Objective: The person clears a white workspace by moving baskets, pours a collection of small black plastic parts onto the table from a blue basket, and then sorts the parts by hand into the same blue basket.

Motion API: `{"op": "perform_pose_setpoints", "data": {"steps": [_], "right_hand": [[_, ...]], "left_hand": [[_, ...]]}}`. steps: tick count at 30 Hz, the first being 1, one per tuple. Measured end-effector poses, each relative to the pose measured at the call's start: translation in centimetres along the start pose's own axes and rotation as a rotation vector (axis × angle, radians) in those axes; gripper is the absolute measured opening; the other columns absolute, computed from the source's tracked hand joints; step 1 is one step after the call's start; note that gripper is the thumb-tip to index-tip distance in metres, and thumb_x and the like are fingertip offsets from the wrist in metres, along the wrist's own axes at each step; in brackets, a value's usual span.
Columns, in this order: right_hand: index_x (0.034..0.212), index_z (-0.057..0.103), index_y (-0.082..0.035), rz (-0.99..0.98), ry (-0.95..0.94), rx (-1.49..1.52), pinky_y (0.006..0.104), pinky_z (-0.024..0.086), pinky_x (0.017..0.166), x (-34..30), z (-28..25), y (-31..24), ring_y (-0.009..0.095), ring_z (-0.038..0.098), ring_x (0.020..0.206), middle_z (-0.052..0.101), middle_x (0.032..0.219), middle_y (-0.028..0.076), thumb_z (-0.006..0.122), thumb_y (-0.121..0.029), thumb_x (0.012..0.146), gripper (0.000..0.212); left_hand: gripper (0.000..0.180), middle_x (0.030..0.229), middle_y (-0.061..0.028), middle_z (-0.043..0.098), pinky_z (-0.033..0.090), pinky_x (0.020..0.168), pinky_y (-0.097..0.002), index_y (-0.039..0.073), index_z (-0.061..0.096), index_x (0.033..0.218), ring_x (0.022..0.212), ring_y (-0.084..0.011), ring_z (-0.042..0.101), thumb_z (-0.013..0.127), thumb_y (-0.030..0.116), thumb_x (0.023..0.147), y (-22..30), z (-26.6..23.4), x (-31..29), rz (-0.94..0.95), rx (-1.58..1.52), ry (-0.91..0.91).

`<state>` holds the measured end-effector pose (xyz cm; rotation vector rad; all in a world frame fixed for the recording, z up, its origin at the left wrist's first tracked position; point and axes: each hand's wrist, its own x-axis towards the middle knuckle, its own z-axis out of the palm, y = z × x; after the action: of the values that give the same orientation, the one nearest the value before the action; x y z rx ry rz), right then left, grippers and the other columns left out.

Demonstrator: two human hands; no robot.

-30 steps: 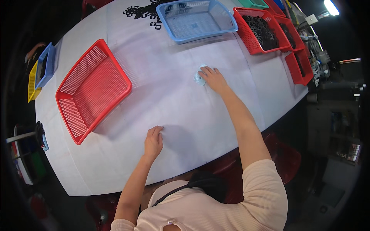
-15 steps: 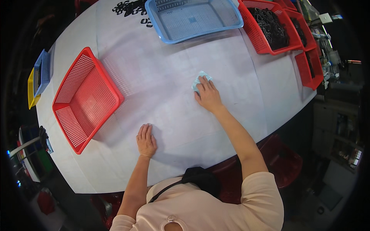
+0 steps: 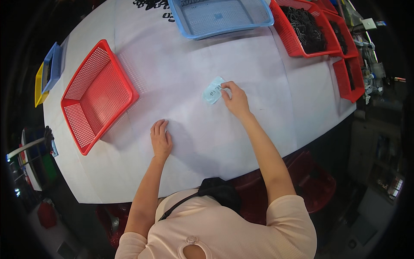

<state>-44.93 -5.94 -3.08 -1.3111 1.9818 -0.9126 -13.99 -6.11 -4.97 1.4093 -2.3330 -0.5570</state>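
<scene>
A small light-blue packet (image 3: 211, 91) with dark print, thin and slightly wrinkled, is at the middle of the white-covered table. My right hand (image 3: 236, 100) has its thumb and forefinger closed on the packet's right edge. The packet's contents, if any, cannot be made out. Lower and to the left, my left hand (image 3: 161, 140) rests on the table with its fingers loosely extended and holds nothing. To its left stands a red perforated plastic basket (image 3: 113, 64), with nothing seen inside.
A blue basket (image 3: 224, 32) stands at the far side, beside scattered black ring-like pieces (image 3: 168, 17). Red baskets (image 3: 297, 47) of black parts fill the far right. Blue (image 3: 54, 71) and yellow baskets (image 3: 39, 93) sit at the left edge. Red chairs (image 3: 317, 183) are below the near edge.
My right hand has gone from lying over the packet to pinching its right edge, so more of the packet shows. The left hand has slid slightly forward. The whole view has shifted a little.
</scene>
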Motion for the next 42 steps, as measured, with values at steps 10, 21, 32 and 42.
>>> {"op": "perform_pose_setpoints", "data": {"steps": [10, 21, 32, 42], "right_hand": [[0.091, 0.060, -0.003, -0.630, 0.064, -0.589, 0.0460, 0.044, 0.094, 0.1, 4.7, 3.7, 0.032, 0.052, 0.113, 0.058, 0.114, 0.011, 0.055, -0.002, 0.078, 0.014], [0.114, 0.057, -0.007, 0.483, -0.139, 1.635, 0.0360, 0.045, 0.091, -3.1, 1.8, -0.5, 0.018, 0.056, 0.105, 0.061, 0.109, 0.004, 0.058, -0.013, 0.090, 0.025], [0.127, 0.049, -0.009, 0.515, -0.183, 1.700, 0.0416, 0.041, 0.097, -4.3, -0.4, -4.1, 0.026, 0.049, 0.115, 0.049, 0.127, 0.013, 0.048, -0.046, 0.093, 0.050], [0.112, 0.056, 0.002, 0.317, 0.010, 0.889, 0.0284, 0.048, 0.081, -5.5, -2.6, -6.9, 0.015, 0.060, 0.092, 0.063, 0.100, 0.010, 0.064, -0.013, 0.085, 0.032]], "left_hand": [[0.031, 0.116, -0.0121, 0.055, 0.046, 0.088, -0.0369, 0.005, 0.056, 0.113, 0.109, -0.0284, 0.052, 0.048, -0.003, 0.084, 5.9, -1.3, 3.4, -0.135, -0.372, -0.081], [0.029, 0.111, -0.0073, 0.062, 0.048, 0.082, -0.0311, 0.004, 0.059, 0.116, 0.104, -0.0163, 0.057, 0.056, 0.014, 0.089, 11.6, -2.6, 8.6, -0.577, -0.947, -0.333], [0.020, 0.082, -0.0081, 0.067, 0.048, 0.071, -0.0310, 0.001, 0.062, 0.088, 0.078, -0.0168, 0.063, 0.065, 0.020, 0.081, 13.5, -3.6, 10.3, -0.506, -0.693, -0.324], [0.017, 0.076, -0.0064, 0.065, 0.048, 0.067, -0.0297, 0.000, 0.059, 0.088, 0.074, -0.0136, 0.063, 0.063, 0.016, 0.082, 13.7, -4.5, 10.3, -0.426, -0.535, -0.297]]}}
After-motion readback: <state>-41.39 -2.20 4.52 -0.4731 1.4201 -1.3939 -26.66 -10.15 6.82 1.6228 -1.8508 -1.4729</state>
